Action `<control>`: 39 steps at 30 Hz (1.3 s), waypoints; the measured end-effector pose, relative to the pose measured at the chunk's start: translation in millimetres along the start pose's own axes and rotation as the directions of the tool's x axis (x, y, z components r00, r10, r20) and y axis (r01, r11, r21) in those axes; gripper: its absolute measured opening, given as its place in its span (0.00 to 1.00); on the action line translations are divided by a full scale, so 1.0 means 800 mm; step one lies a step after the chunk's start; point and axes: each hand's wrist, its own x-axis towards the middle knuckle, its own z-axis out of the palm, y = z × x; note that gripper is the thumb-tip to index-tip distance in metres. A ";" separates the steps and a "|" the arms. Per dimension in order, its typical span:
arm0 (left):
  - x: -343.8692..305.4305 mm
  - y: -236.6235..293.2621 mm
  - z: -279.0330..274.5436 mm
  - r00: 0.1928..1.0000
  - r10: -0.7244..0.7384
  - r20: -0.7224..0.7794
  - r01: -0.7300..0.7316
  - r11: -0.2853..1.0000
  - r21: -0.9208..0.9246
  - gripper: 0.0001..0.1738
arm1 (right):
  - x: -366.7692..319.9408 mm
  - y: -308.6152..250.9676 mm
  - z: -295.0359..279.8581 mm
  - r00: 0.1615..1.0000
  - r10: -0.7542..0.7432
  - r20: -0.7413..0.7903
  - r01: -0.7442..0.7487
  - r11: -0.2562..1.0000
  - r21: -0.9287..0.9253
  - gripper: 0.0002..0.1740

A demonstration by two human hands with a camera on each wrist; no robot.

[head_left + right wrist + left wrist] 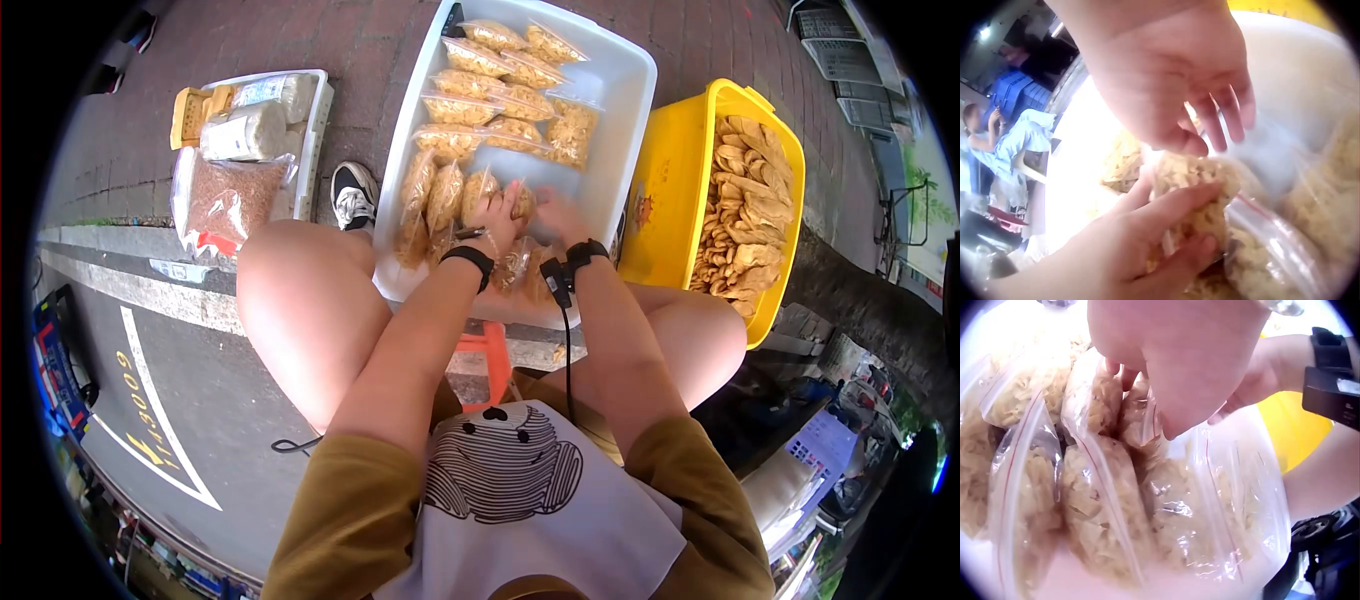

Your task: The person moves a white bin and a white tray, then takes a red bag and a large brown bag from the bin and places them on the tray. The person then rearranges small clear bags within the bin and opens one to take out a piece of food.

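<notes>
In the white tub (610, 110), clear zip bags of pale yellow flakes lie in rows. My left hand (497, 222) grips a bag (524, 203) in the lower row; its fingers (1188, 197) spread over the plastic in the right wrist view. The left wrist view has my left hand (1179, 356) above the bags, fingers down on one side of a bag (1141, 419) and the thumb on the other. Just right of that bag is my right hand (562, 218), relaxed and holding nothing. Its fingers (1229, 115) hang loosely apart above the bag in the right wrist view.
A yellow tub (660, 180) of brown folded pieces stands right of the white tub. On the left, a white tray (318, 120) holds wrapped packages and a bag of reddish-brown grains (235, 195). A shoe (354, 195) is between tray and tub, with knees at the near side.
</notes>
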 end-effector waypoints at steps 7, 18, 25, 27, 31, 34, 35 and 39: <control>-0.008 0.007 -0.055 0.974 -0.039 0.222 0.044 0.999 -0.016 0.20 | 0.003 -0.125 0.008 0.666 -0.705 -0.243 0.204 0.486 -0.850 0.26; -0.009 0.003 -0.077 0.931 -0.039 0.363 0.028 0.999 0.037 0.31 | 0.002 -0.135 -0.038 0.775 -0.588 -0.234 0.231 0.607 -0.761 0.04; -0.008 0.002 -0.076 0.932 -0.039 0.361 0.047 0.999 -0.013 0.29 | -0.050 -0.079 -0.093 0.836 -0.096 -0.540 -0.084 0.950 -0.300 0.12; -0.010 0.001 -0.073 0.942 -0.039 0.333 0.053 0.998 -0.032 0.27 | -0.044 -0.058 -0.092 0.835 -0.134 -0.533 -0.010 0.966 -0.259 0.11; -0.012 0.002 -0.055 0.966 -0.035 0.256 0.053 0.997 -0.061 0.26 | -0.016 -0.012 -0.068 0.858 -0.153 -0.490 -0.016 0.946 -0.325 0.10; -0.006 0.009 -0.060 0.980 -0.067 0.190 0.069 0.998 -0.007 0.27 | 0.010 0.040 -0.036 0.931 -0.141 -0.336 0.079 0.978 -0.192 0.07; 0.000 0.012 -0.062 0.981 -0.115 0.154 0.147 0.966 -0.214 0.29 | 0.010 0.049 -0.025 0.979 -0.047 -0.197 0.012 0.985 -0.172 0.08; 0.005 0.026 -0.051 0.970 0.214 -0.117 -0.223 0.972 -0.074 0.33 | 0.009 0.070 -0.011 0.991 -0.079 0.107 0.066 0.990 0.124 0.09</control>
